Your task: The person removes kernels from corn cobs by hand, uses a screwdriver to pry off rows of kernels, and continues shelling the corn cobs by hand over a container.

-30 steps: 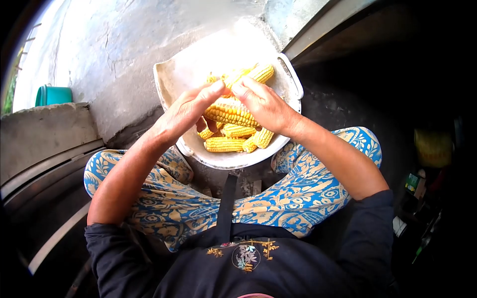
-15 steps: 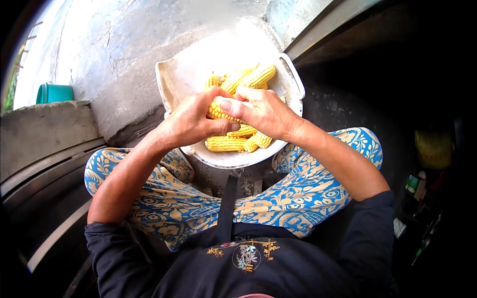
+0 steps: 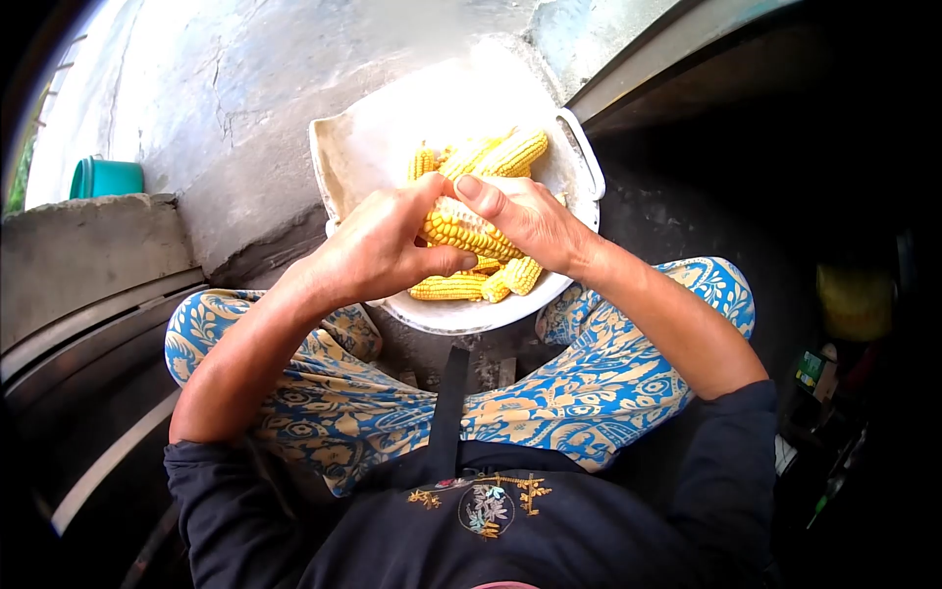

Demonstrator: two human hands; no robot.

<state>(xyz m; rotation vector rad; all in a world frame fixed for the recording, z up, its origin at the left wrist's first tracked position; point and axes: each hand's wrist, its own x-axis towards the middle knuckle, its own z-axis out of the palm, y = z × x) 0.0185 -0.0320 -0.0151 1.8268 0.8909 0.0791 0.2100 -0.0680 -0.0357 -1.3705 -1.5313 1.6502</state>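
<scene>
Above a white basin, both hands hold one yellow ear of corn. Along its upper side, part of the ear is pale and bare of kernels. My left hand is closed round the left end, its thumb stretched below the ear. My right hand grips the right end, with the thumb on top near the pale part. Behind the hands, more ears of corn lie in the basin. Other ears rest close to its near rim, partly covered by the hands.
The basin stands on the floor between my bent knees, in patterned blue trousers. A concrete ledge is on the left with a teal tub on it. At the far right, dim items, including a yellowish container, stand in shadow.
The ear of corn has turned, showing more of its kernels and pale strip. My right thumb has shifted up and left, nearer the left hand's fingers.
</scene>
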